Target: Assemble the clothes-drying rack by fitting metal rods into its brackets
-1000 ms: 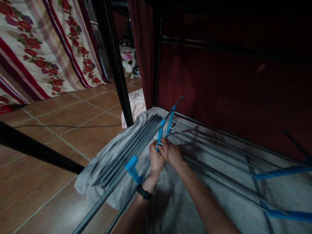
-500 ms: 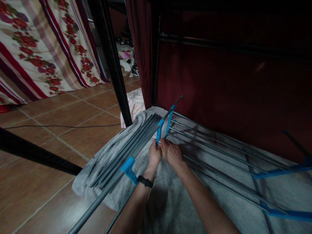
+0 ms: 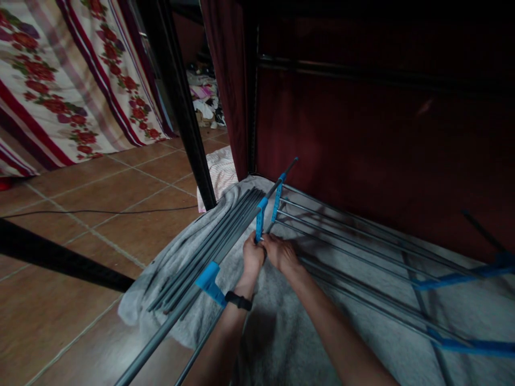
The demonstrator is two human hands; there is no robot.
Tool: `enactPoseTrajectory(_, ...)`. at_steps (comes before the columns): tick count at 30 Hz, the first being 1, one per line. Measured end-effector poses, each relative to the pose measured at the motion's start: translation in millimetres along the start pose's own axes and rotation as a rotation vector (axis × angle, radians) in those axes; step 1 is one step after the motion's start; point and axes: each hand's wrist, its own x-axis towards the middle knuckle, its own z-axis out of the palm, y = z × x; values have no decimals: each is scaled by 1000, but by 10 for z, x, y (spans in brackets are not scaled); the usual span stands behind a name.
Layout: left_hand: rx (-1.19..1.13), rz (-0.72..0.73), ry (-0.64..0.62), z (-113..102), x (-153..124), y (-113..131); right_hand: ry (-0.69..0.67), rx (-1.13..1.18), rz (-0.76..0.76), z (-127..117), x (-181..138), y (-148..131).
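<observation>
My left hand [image 3: 253, 255], with a dark band at the wrist, is closed on the lower end of a blue plastic bracket [image 3: 259, 217]. This bracket hangs from a long grey pole [image 3: 237, 236]. Right beside it, my right hand [image 3: 279, 251] pinches the end of a grey metal rod against the bracket; most of the rod's tip is hidden by the fingers. Behind stands a second blue bracket [image 3: 277, 201] with several thin rods [image 3: 346, 236] running right to blue crosspieces [image 3: 478, 347]. Closer to me, a blue fitting [image 3: 209, 279] sits on the same pole.
Loose grey tubes [image 3: 209, 249] lie bundled on a grey blanket [image 3: 277, 316]. Black metal posts [image 3: 183, 107] rise at the left, and a dark red panel [image 3: 362, 145] stands behind. A black cable [image 3: 100, 211] crosses the tiled floor [image 3: 100, 252].
The view has shifted slightly, so the frame and hands appear a little further left. Both hands keep their hold at the bracket's lower end.
</observation>
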Motion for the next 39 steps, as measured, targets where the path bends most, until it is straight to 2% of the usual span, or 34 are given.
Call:
enactPoseTrajectory(11, 62, -2, 18, -42, -18, -2, -52, -1, 8, 25, 27, 19)
enactPoseTrajectory(29, 169, 66, 35, -88, -42, -103, -20, 20, -8, 41, 78, 37)
enactPoseTrajectory(34, 175, 77, 33, -108, -20, -138, 16, 53, 27, 55, 26, 2)
enactPoseTrajectory(39, 244, 101, 34, -111, 85, -106, 119, 109, 47, 90, -156, 81)
